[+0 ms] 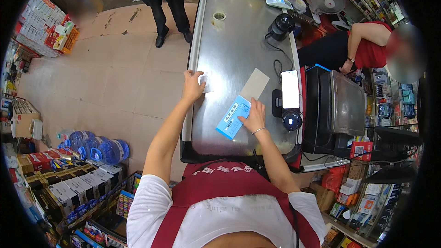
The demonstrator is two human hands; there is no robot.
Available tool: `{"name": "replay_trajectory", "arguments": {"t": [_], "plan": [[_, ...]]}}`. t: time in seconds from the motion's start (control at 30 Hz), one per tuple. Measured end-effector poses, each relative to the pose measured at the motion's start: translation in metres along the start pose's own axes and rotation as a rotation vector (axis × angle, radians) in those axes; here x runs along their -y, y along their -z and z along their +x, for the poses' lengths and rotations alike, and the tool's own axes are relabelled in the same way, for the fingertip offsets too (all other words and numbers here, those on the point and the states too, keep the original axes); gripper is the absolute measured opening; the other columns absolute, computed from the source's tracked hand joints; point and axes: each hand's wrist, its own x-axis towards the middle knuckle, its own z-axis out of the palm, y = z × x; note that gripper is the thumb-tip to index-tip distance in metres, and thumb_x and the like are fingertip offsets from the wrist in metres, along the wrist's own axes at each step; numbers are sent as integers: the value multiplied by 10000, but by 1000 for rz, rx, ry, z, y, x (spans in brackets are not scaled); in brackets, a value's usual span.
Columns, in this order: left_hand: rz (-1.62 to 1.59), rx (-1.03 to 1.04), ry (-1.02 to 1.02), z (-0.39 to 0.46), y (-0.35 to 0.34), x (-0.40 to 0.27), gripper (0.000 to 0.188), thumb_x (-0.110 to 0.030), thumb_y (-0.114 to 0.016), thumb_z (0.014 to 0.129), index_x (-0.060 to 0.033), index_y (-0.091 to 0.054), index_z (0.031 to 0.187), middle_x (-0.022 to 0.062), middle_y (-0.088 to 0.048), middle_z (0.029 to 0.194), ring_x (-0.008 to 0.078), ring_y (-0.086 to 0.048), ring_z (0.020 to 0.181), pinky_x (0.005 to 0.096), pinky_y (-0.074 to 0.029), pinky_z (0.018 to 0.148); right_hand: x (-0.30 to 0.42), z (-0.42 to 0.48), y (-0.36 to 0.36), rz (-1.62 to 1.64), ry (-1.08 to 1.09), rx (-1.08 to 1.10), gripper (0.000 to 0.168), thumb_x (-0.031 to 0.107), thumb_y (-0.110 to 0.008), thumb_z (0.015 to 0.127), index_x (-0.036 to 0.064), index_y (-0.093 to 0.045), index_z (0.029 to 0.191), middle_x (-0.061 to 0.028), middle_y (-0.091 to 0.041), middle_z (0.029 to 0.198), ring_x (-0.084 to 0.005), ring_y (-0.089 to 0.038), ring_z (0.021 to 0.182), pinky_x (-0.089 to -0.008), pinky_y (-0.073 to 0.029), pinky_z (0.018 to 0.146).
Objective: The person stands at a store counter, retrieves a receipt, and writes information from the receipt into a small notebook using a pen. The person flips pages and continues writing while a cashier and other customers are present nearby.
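A stainless steel checkout counter point(237, 34) lies before me. At its left edge my left hand point(194, 85) has its fingers curved over a small slip of white paper point(207, 84); whether they grip it I cannot tell. My right hand point(254, 116) rests on a blue receipt pad point(231, 119) bearing writing, thumb on the cover and fingers by its upper right edge. A greyish card or board point(255, 82) extends from the pad towards the upper right. Right of it, a phone with a lit white screen point(290, 89) sits at a black stand point(276, 102).
A black scanner-like device point(282, 26) with a cable stands on the counter's right side, near a scale display point(278, 2). A person point(165, 3) stands beyond the left edge; another point(368, 46) is at right. Blue water bottles point(112, 151) stand on the floor.
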Motion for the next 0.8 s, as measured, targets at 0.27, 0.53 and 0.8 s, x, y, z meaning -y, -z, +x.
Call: {"name": "replay_trajectory", "arguments": {"t": [0.27,0.53,0.8], "plan": [[-427,120,52,-105,-13,-53,174,-126,-612,881,-10,-571,1004,66,-601,716,123,-564,659,272,-457,605,3,-18,-6,196,-5,-127,582,162,-805,669,11,-540,1165,-190,-523,1084,-324,-509,1010,-414,-428,882],[-624,348,431,-168,-38,-80,486,-418,-594,915,26,-513,1097,121,-640,875,168,-601,727,302,-498,677,37,-53,20,560,349,183,330,120,-717,757,5,-624,1051,-168,-637,1004,-324,-608,927,-379,-495,794],[-718,33,349,-198,-14,-62,324,-279,-570,945,27,-566,1053,129,-655,930,138,-601,811,261,-477,687,52,-66,18,644,453,265,435,122,-720,760,34,-612,1172,-144,-565,1161,-309,-546,1056,-365,-452,914]]}}
